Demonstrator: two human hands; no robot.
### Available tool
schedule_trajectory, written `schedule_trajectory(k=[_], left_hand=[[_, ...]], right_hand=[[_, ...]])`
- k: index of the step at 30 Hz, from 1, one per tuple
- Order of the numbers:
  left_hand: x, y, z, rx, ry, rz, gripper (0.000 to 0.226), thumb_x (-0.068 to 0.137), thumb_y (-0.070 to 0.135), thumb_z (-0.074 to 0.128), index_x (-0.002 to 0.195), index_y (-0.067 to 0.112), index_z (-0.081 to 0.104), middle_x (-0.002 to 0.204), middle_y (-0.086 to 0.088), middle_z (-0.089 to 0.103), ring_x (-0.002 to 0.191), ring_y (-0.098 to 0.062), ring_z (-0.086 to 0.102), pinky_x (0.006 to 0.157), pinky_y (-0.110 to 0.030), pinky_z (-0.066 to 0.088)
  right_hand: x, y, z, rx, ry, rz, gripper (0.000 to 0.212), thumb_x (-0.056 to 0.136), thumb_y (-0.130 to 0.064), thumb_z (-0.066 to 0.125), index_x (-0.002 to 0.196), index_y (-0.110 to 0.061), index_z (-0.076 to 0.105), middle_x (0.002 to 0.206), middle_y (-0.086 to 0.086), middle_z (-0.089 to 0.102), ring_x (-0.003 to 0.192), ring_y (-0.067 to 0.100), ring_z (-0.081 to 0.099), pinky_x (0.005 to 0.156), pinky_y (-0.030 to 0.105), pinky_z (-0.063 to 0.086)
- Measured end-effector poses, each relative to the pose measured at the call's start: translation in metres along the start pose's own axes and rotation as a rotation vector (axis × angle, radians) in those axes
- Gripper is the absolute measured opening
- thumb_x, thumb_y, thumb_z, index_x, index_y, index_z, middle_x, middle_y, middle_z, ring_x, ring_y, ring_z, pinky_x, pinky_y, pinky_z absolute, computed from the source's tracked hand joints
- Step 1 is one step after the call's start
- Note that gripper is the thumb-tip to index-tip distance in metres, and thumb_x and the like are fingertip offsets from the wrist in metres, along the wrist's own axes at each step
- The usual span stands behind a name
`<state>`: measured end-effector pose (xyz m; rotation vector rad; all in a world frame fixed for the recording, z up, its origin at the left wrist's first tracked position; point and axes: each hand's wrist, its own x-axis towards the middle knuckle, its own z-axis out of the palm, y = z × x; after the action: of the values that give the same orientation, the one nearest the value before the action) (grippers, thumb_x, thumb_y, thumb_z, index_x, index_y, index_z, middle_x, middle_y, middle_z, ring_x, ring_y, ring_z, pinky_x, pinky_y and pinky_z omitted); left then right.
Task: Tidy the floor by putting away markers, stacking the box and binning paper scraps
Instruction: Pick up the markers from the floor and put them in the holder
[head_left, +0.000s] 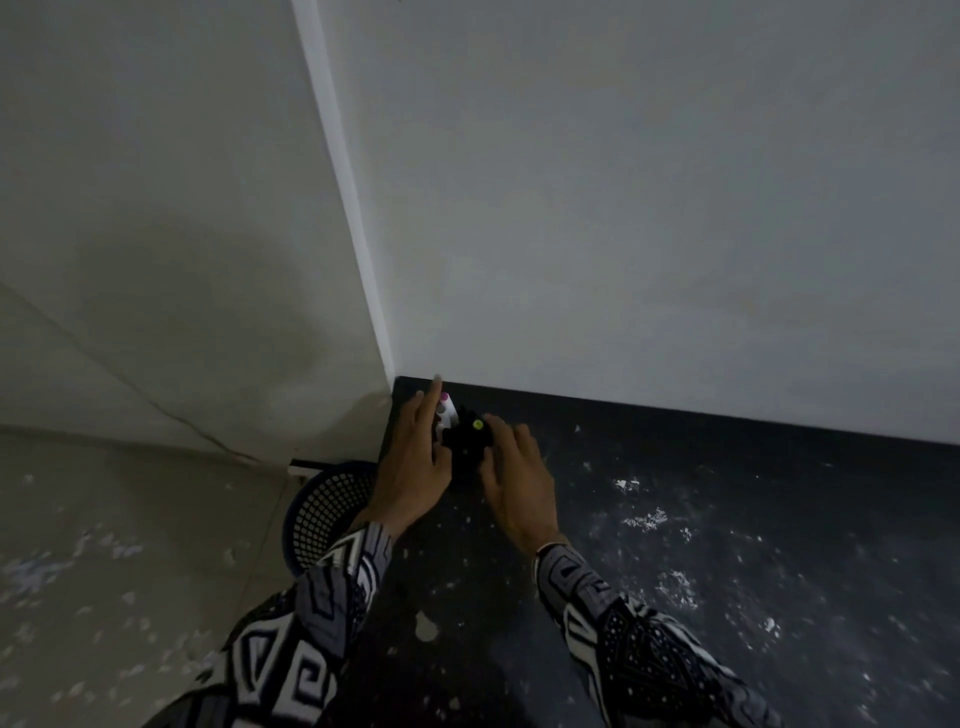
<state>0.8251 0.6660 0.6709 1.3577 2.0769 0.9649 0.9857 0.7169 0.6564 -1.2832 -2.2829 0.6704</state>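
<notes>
Both hands meet at the dark skirting, close to the wall corner. The left hand (415, 467), forefinger extended, steadies a white marker (451, 411) with a pink cap, its long axis tilted up toward the wall. The right hand (514, 483) curls loosely around a bundle of dark markers (467, 441); how firmly is unclear. A mesh bin (322, 512) stands left of the hands.

Both hands were at the wall corner on a dark surface (727, 519). Left hand (415, 467) and right hand (514, 478) flanked a black marker holder (465, 447), touching it; pink-capped marker (448, 408) stuck up. Mesh bin (322, 514) sat just left. White scraps (647, 519) lay scattered.
</notes>
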Motion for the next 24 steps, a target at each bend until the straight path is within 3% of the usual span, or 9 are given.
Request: schedule_trajectory(k=[3,7,11,15,24], left_hand=[[-0.003,0.001,0.0,0.128,-0.092,-0.047,0.089,0.097,0.011,0.05,0.151,0.053,-0.008,0.165,0.01,0.0,0.152,-0.017,0.007,0.12,-0.044,0.024],[-0.003,0.006,-0.003,0.148,-0.112,-0.071,0.088,0.098,0.014,0.049,0.151,0.051,-0.01,0.166,0.01,-0.003,0.153,-0.018,0.005,0.121,-0.046,0.024],[-0.003,0.01,-0.005,0.108,-0.073,-0.044,0.097,0.097,0.011,0.051,0.147,0.054,-0.021,0.166,0.008,-0.009,0.151,-0.016,0.001,0.116,-0.04,0.021],[-0.005,0.009,-0.006,0.246,-0.195,-0.114,0.092,0.099,0.018,0.049,0.147,0.053,-0.022,0.166,0.005,-0.009,0.152,-0.028,0.002,0.119,-0.054,0.024],[-0.003,0.016,-0.013,0.209,-0.183,-0.09,0.084,0.1,0.02,0.045,0.151,0.048,-0.016,0.166,0.004,-0.009,0.152,-0.028,0.005,0.12,-0.049,0.022]], right_hand=[[0.001,-0.004,-0.006,-0.077,-0.064,-0.074,0.06,0.101,-0.035,0.042,0.155,-0.045,0.018,0.134,-0.003,0.047,0.108,0.014,0.053,0.07,0.029,0.053],[-0.001,-0.004,-0.01,-0.09,-0.148,-0.063,0.068,0.1,-0.031,0.042,0.155,-0.049,0.007,0.146,-0.002,0.045,0.118,0.018,0.053,0.079,0.04,0.058],[0.001,-0.009,-0.015,-0.078,-0.115,-0.088,0.073,0.099,-0.03,0.042,0.156,-0.049,-0.001,0.124,-0.004,0.053,0.099,0.015,0.055,0.068,0.035,0.056],[0.001,-0.007,-0.019,-0.071,-0.211,-0.066,0.07,0.099,-0.027,0.042,0.154,-0.052,0.007,0.142,-0.003,0.053,0.108,0.021,0.061,0.077,0.041,0.058],[0.008,-0.014,-0.03,-0.056,-0.185,-0.023,0.062,0.099,-0.027,0.041,0.155,-0.046,0.021,0.129,0.001,0.061,0.104,0.022,0.063,0.079,0.041,0.056]])
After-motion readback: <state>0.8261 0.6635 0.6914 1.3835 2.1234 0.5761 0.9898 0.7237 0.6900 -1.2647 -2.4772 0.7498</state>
